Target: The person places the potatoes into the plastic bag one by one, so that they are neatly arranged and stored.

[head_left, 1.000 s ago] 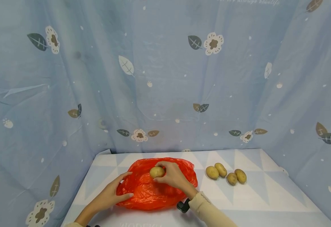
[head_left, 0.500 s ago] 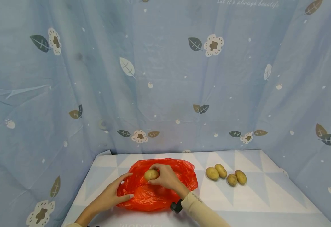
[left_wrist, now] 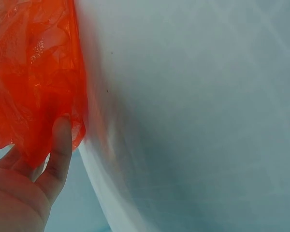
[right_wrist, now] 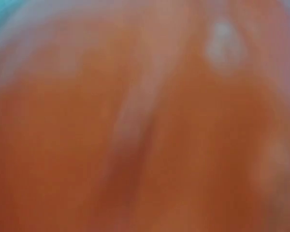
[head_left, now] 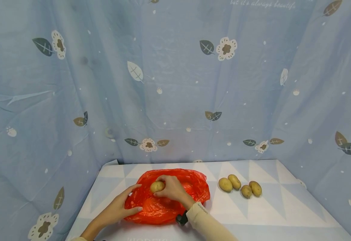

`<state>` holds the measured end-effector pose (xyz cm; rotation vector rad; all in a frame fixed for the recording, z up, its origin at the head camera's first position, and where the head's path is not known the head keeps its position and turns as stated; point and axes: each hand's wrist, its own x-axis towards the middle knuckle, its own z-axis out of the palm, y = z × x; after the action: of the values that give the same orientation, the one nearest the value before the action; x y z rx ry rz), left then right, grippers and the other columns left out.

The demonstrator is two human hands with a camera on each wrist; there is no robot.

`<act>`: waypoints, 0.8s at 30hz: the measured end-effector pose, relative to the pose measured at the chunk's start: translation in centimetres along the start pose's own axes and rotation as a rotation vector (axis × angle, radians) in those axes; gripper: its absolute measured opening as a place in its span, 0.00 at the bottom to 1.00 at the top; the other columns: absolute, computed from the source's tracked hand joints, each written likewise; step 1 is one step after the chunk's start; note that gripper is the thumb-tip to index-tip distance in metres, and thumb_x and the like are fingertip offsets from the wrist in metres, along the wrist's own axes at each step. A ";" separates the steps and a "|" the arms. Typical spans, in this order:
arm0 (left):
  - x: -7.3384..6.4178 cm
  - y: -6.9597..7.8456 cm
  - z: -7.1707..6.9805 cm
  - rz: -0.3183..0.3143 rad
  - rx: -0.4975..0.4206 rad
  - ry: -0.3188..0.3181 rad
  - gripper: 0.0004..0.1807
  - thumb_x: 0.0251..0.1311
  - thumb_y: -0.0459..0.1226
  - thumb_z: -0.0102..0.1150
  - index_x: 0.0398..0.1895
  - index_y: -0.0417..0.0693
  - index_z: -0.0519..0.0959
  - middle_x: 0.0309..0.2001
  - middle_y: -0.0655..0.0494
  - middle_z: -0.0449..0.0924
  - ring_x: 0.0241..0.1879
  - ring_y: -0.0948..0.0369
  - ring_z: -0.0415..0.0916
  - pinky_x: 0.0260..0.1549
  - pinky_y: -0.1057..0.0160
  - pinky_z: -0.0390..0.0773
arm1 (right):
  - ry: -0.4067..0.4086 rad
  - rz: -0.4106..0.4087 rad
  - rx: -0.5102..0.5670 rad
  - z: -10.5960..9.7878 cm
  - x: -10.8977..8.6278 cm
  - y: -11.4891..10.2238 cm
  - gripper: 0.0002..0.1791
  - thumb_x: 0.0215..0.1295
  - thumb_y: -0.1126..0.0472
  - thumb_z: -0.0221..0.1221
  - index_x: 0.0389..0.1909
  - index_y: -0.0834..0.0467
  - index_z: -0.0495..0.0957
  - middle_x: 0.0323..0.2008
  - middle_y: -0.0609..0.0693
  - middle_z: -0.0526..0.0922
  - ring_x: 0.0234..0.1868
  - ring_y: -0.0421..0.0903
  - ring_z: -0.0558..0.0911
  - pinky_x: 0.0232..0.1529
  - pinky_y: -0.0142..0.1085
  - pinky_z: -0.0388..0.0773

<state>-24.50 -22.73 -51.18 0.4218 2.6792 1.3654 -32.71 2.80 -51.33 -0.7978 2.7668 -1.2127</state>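
Note:
A potato (head_left: pixel 156 187) is gripped between the thumb and fingers of my right hand (head_left: pixel 173 189), low over the left part of a red plastic bag (head_left: pixel 157 212). The bag lies spread with its mouth open upward. My left hand (head_left: pixel 119 207) holds the bag's left end, thumb on the near side and fingers on the far side. In the left wrist view, the left thumb (left_wrist: pixel 61 150) lies against the bag's thin film (left_wrist: pixel 34 72). Only blurred orange-red film (right_wrist: pixel 193 145) fills the right wrist view; the potato does not show there.
Several potatoes (head_left: pixel 225 184) lie loose on the table, right of the bag. A white and pale-blue patterned cloth (head_left: pixel 271 209) covers the table. Blue printed curtains (head_left: pixel 175 100) hang behind it and at both sides. A black device (head_left: pixel 181 219) sits under my right wrist.
My right hand has moved left and slightly down with the potato, across the bag. The left hand keeps its place at the bag's left end, and the loose potatoes lie as before.

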 end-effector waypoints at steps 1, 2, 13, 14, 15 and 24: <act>0.0 0.0 0.0 0.001 0.001 -0.001 0.45 0.58 0.51 0.74 0.77 0.58 0.63 0.73 0.47 0.66 0.68 0.42 0.67 0.59 0.36 0.75 | 0.000 0.002 0.000 0.1 0.1 0.0 0.24 0.53 0.54 0.79 0.50 0.54 0.83 0.41 0.39 0.82 0.40 0.38 0.78 0.42 0.30 0.81; 0.0 0.0 0.0 0.000 0.001 -0.001 0.45 0.58 0.51 0.74 0.77 0.58 0.63 0.73 0.47 0.66 0.68 0.43 0.67 0.59 0.36 0.75 | 0.000 0.005 -0.002 0.1 0.1 0.0 0.24 0.53 0.54 0.79 0.50 0.54 0.83 0.41 0.40 0.82 0.40 0.39 0.78 0.42 0.30 0.81; 0.1 0.0 0.0 -0.003 0.003 -0.004 0.45 0.58 0.51 0.74 0.77 0.60 0.63 0.73 0.48 0.66 0.69 0.42 0.66 0.59 0.36 0.76 | 0.000 0.039 -0.017 0.6 0.3 0.0 0.26 0.51 0.54 0.80 0.50 0.54 0.83 0.41 0.41 0.83 0.41 0.41 0.78 0.44 0.33 0.82; 0.1 -0.1 0.0 -0.001 0.005 -0.003 0.45 0.58 0.51 0.74 0.77 0.60 0.63 0.73 0.48 0.66 0.69 0.42 0.66 0.59 0.35 0.76 | -0.001 0.041 -0.017 0.7 0.3 0.0 0.26 0.51 0.54 0.80 0.50 0.54 0.83 0.41 0.41 0.83 0.41 0.41 0.78 0.44 0.33 0.82; 0.2 -0.1 0.0 0.000 0.005 -0.002 0.45 0.58 0.51 0.74 0.77 0.59 0.63 0.73 0.47 0.66 0.68 0.42 0.67 0.58 0.36 0.76 | -0.004 0.046 -0.016 0.7 0.3 0.1 0.26 0.51 0.54 0.80 0.50 0.54 0.83 0.41 0.41 0.83 0.41 0.41 0.77 0.44 0.34 0.82; 0.0 0.1 0.0 -0.002 -0.003 -0.008 0.45 0.58 0.50 0.74 0.77 0.56 0.63 0.73 0.46 0.65 0.69 0.40 0.66 0.58 0.35 0.76 | -0.034 0.077 -0.006 1.3 0.3 0.7 0.25 0.51 0.55 0.80 0.49 0.54 0.83 0.41 0.41 0.82 0.40 0.40 0.78 0.44 0.34 0.83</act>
<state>-24.51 -22.63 -51.11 0.4234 2.6695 1.3645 -32.99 2.17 -52.72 -0.6990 2.7480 -1.1679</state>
